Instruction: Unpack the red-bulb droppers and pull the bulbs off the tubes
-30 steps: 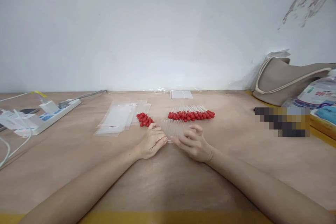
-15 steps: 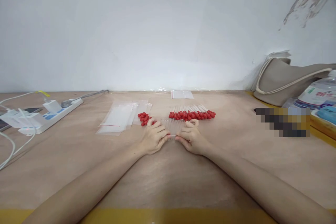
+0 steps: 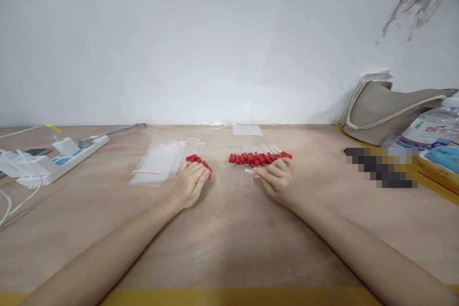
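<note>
My left hand [image 3: 191, 184] is closed with its fingers curled over a small pile of red rubber bulbs [image 3: 193, 158]; its fingertips are partly hidden, and one bulb seems to be at the thumb. Clear thin tubes [image 3: 231, 179] lie side by side in a row between my hands. My right hand [image 3: 278, 177] is at the right end of that row, its fingers closed on the end of one clear tube [image 3: 250, 170]. Just behind it lie several droppers [image 3: 260, 158] with red bulbs toward me and clear stems pointing away.
Flat clear zip bags [image 3: 154, 165] lie left of the bulbs, and another small bag [image 3: 247, 130] lies by the wall. A power strip [image 3: 64, 165] with chargers and cables stands at left. At right are a grey bag [image 3: 387, 110], a plastic bottle [image 3: 430, 126] and a blurred-out dark object [image 3: 380, 167].
My hands have moved apart from the clear tubes they were both gripping. The left went left to the red bulbs; the right shifted right. The tubes now lie on the table.
</note>
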Demonstrator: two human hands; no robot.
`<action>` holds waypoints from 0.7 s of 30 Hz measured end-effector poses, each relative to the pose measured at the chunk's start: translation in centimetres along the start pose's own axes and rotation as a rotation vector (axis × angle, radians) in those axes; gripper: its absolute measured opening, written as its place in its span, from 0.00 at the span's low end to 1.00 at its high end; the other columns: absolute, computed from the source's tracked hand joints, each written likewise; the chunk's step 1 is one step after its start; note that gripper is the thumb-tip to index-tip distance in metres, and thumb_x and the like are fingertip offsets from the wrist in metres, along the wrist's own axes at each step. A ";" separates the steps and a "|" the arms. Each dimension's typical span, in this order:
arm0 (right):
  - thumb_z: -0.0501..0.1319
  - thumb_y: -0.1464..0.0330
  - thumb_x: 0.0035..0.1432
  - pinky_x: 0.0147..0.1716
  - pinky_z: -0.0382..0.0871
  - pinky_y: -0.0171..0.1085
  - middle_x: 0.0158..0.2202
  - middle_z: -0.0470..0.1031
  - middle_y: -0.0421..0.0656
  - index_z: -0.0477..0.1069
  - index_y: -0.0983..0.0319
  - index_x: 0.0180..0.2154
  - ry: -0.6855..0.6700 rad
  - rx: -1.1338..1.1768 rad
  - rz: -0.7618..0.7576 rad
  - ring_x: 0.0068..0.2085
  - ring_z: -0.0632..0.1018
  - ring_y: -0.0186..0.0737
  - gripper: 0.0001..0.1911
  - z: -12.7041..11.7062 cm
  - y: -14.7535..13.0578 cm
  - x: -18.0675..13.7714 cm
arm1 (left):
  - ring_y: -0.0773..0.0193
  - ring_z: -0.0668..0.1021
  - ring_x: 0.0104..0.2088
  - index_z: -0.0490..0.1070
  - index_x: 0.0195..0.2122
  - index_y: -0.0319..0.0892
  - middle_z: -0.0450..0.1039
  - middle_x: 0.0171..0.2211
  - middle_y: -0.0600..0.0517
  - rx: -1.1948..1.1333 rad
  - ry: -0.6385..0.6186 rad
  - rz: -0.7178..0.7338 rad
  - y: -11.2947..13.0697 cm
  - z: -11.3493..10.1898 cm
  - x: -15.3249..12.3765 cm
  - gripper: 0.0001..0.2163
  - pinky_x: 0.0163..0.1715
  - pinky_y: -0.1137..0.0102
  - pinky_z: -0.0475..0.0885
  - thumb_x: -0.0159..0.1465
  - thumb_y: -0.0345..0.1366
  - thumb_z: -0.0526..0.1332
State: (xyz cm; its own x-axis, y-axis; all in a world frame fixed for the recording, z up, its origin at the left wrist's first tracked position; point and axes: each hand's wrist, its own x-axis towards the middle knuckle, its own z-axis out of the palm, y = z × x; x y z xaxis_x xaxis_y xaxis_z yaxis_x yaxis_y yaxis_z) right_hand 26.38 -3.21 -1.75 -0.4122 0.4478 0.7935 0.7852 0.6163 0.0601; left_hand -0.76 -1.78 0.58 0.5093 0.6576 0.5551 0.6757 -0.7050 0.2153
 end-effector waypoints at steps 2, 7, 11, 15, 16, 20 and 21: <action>0.52 0.69 0.57 0.40 0.52 0.41 0.25 0.69 0.41 0.71 0.60 0.40 -0.035 0.001 0.187 0.33 0.65 0.36 0.11 0.3 0.3 -0.2 | 0.62 0.69 0.36 0.67 0.37 0.41 0.67 0.32 0.50 -0.049 0.062 -0.094 -1.3 -1.0 0.2 0.15 0.40 0.64 0.61 0.65 0.35 0.42; 0.50 0.72 0.53 0.38 0.51 0.40 0.28 0.70 0.43 0.69 0.62 0.39 -0.166 0.066 0.411 0.34 0.67 0.38 0.12 0.8 0.0 -0.6 | 0.62 0.72 0.36 0.62 0.48 0.41 0.67 0.36 0.49 0.024 0.135 -0.416 -5.7 -2.5 0.4 0.16 0.37 0.67 0.66 0.60 0.36 0.48; 0.51 0.73 0.50 0.38 0.51 0.39 0.26 0.69 0.40 0.65 0.62 0.33 -0.208 0.108 0.429 0.33 0.68 0.37 0.08 0.9 -0.4 -0.7 | 0.64 0.72 0.26 0.62 0.42 0.41 0.69 0.30 0.52 0.065 0.070 -0.580 -7.6 -2.6 0.0 0.14 0.28 0.70 0.67 0.55 0.38 0.54; 0.50 0.75 0.50 0.40 0.49 0.39 0.26 0.70 0.40 0.64 0.62 0.32 -0.226 0.097 0.368 0.33 0.68 0.36 0.07 1.3 -0.7 -0.6 | 0.64 0.72 0.26 0.65 0.30 0.42 0.69 0.28 0.52 0.107 0.033 -0.553 -8.1 -1.9 0.2 0.07 0.30 0.69 0.68 0.53 0.39 0.56; 0.50 0.75 0.50 0.40 0.49 0.39 0.27 0.70 0.40 0.65 0.62 0.32 -0.228 0.089 0.356 0.33 0.68 0.36 0.07 1.5 -0.8 -0.6 | 0.64 0.73 0.27 0.66 0.30 0.42 0.70 0.29 0.51 0.102 0.039 -0.542 -8.2 -1.6 0.3 0.07 0.30 0.69 0.69 0.53 0.39 0.56; 0.50 0.74 0.52 0.39 0.49 0.40 0.28 0.71 0.41 0.66 0.62 0.30 -0.216 0.069 0.347 0.34 0.68 0.37 0.07 2.0 -0.9 -0.5 | 0.63 0.75 0.30 0.68 0.34 0.40 0.70 0.34 0.49 0.049 0.059 -0.512 -8.5 -0.7 0.4 0.10 0.34 0.69 0.71 0.54 0.38 0.54; 0.50 0.73 0.52 0.39 0.49 0.40 0.28 0.71 0.42 0.66 0.62 0.30 -0.211 0.070 0.345 0.34 0.68 0.37 0.07 2.1 -1.0 -0.6 | 0.63 0.75 0.31 0.68 0.34 0.40 0.70 0.35 0.48 0.040 0.058 -0.505 -8.5 -0.6 0.4 0.10 0.34 0.68 0.71 0.54 0.37 0.54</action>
State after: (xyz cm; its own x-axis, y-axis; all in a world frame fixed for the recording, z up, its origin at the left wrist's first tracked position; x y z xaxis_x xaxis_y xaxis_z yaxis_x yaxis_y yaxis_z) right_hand 24.90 -2.72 -3.49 -0.2213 0.7546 0.6178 0.8639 0.4457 -0.2348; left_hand -6.69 4.31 -0.56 0.0841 0.8974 0.4331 0.8504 -0.2912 0.4382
